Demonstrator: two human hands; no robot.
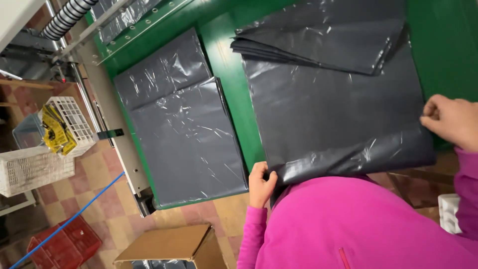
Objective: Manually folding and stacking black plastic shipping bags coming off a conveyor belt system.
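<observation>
A large dark grey plastic bag (333, 119) lies flat on the green table (234, 74), its near edge hanging over the table's front. My left hand (260, 185) pinches the bag's near left corner. My right hand (450, 122) grips the bag's right edge. A folded pile of the same dark bags (323, 35) rests on the far end of this bag. To the left lies another stack of dark grey bags (184, 134). My pink sleeves and top fill the lower right.
A machine frame with a perforated metal rail (134, 25) and a coiled hose (64, 17) stands at the far left. On the tiled floor are white plastic baskets (30, 167), a red crate (59, 244), a blue line (74, 214) and a cardboard box (172, 245).
</observation>
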